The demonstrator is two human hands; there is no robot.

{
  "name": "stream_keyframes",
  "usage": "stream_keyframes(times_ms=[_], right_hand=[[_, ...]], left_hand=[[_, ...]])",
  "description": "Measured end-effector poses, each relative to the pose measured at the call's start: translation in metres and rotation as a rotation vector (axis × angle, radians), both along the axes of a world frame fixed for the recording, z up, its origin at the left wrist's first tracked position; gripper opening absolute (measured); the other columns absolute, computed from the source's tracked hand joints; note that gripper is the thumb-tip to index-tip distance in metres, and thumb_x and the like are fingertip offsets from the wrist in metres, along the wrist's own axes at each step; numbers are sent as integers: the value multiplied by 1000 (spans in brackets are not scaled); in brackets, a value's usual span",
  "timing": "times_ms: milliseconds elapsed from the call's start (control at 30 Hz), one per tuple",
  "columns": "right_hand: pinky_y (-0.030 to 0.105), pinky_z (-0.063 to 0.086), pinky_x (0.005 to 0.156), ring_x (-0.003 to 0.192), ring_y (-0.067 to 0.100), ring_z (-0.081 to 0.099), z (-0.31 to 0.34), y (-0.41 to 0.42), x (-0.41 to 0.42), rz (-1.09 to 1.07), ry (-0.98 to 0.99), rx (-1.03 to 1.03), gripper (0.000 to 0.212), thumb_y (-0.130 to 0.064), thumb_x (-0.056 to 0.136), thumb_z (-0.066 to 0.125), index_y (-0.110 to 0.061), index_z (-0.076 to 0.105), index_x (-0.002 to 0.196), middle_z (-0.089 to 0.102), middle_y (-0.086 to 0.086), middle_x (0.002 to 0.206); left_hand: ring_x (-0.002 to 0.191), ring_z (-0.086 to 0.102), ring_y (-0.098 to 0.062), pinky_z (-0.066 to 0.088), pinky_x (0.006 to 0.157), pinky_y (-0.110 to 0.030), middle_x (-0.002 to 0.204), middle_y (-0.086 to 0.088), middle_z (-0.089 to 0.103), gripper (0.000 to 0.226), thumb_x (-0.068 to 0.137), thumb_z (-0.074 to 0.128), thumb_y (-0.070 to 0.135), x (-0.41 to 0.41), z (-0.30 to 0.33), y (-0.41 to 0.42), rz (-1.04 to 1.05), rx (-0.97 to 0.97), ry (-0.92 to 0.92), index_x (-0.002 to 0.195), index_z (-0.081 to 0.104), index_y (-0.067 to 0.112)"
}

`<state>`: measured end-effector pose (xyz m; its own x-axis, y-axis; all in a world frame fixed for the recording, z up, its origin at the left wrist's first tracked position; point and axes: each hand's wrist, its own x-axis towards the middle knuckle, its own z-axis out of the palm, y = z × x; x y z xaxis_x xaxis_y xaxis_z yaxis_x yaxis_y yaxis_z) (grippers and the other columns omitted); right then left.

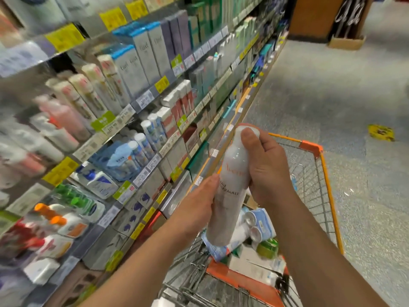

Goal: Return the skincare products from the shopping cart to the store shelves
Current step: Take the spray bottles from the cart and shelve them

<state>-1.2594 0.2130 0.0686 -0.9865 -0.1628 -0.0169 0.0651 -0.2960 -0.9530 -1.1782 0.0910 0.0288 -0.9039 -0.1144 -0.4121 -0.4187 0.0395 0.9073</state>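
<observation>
You hold the white Avène thermal-water spray can point(230, 187) over the shopping cart point(327, 187), beside the store shelves point(124, 120): your left hand point(197, 204) grips its lower half, your right hand point(263, 167) its upper part

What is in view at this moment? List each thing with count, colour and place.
spray can: one, white with orange lettering, held above the cart
shopping cart: one, orange-rimmed wire, lower right
products in cart: several, mostly white and blue, one green tub
store shelves: several tiers, left, packed with boxes and bottles
price tags: many, yellow, green and white, along the shelf edges
floor sticker: one, yellow, right
left hand: holds the can's lower body
right hand: grips the can's upper part
</observation>
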Motion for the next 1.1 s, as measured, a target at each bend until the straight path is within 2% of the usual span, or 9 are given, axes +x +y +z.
stream_keyframes(times_ms=[133,333,467,567,700,767,900,1000,1100], right_hand=[[48,56,79,76,22,67,26,-19,8,54,-54,-96,29,-52,82,77,-26,78,97,74,4,85],[41,60,67,68,24,65,62,-52,28,135,-74,-108,48,-60,67,70,-24,78,98,70,4,77],[38,58,65,66,23,66,80,-87,44,168,-56,-109,38,-57,72,67,-25,79,89,71,6,77],[33,60,62,66,15,70,91,-116,58,205,-31,-93,47,-57,73,62,-24,76,103,74,0,77],[36,59,65,77,16,75,100,-151,80,240,-50,-73,58,-65,82,55,-20,74,114,78,2,93],[38,58,72,88,20,75,103,-169,90,274,-92,-82,60,-66,94,45,-18,74,117,78,6,103],[43,48,93,107,24,67,107,-207,108,355,-80,-106,66,-62,106,29,-14,70,127,74,9,116],[36,50,79,86,14,69,108,-232,128,436,-40,-95,60,-55,108,27,-15,72,112,74,3,94],[38,53,77,90,22,69,107,-256,149,511,19,-50,55,-51,106,36,-11,71,118,75,11,101]], left_hand=[[109,71,-23,51,104,-53,113,-3,77,64,92,40,77,13,8,-11,20,16,1,118,72,28],[93,74,-36,55,93,-58,104,-15,77,80,85,39,86,32,28,-35,69,103,93,114,70,18],[81,73,-33,58,85,-53,94,-12,77,78,82,42,85,48,41,-63,106,104,170,110,70,17],[76,72,-17,58,81,-45,85,2,77,74,79,39,92,66,51,-86,178,70,241,103,70,29],[91,71,-36,54,91,-63,96,-8,76,66,69,43,93,90,61,-115,247,42,302,98,70,42],[93,71,-36,54,92,-61,97,-7,76,75,68,43,98,101,69,-132,287,31,329,103,71,37],[76,72,-19,57,76,-41,86,-4,75,79,78,39,92,129,90,-170,385,-2,378,102,72,25],[83,71,-27,55,84,-58,92,-6,76,68,78,42,87,152,104,-199,444,-16,421,100,72,30],[95,72,-27,54,91,-60,101,-8,77,72,73,45,90,176,118,-224,535,-6,467,104,74,32]])
